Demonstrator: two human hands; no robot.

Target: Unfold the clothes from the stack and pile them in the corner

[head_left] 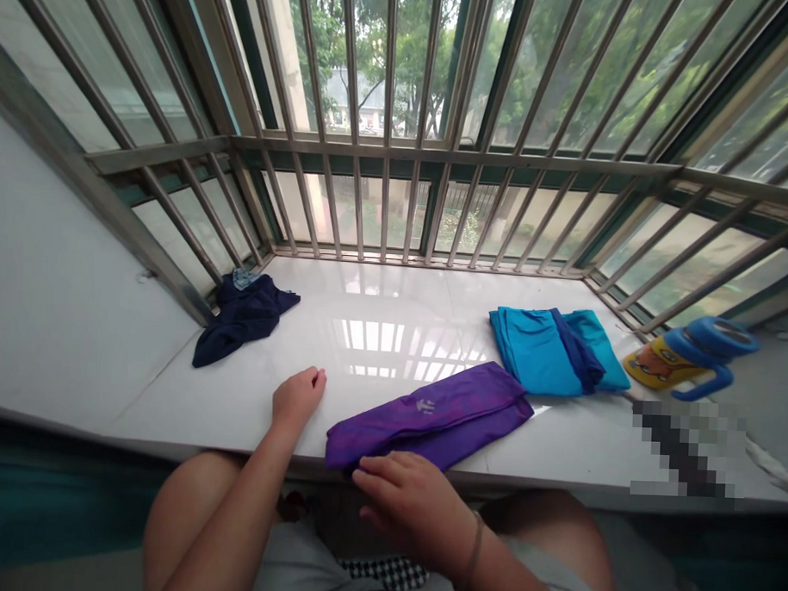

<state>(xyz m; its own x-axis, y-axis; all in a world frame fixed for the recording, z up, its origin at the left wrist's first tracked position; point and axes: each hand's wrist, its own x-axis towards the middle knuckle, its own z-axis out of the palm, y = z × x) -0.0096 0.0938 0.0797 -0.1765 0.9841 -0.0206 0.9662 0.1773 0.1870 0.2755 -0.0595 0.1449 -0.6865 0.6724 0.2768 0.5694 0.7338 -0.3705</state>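
My left hand (300, 397) clenched, my loosely open right hand (416, 506) seemingly neatens folded purple logo-printed fabric (438, 413); smoothing calls for flat palms.

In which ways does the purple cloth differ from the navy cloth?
The purple cloth is folded into a long, flat strip; the navy cloth lies bunched up. The purple cloth lies next to the right hand, the navy cloth farther off, near the window bars. Both lie on the ledge.
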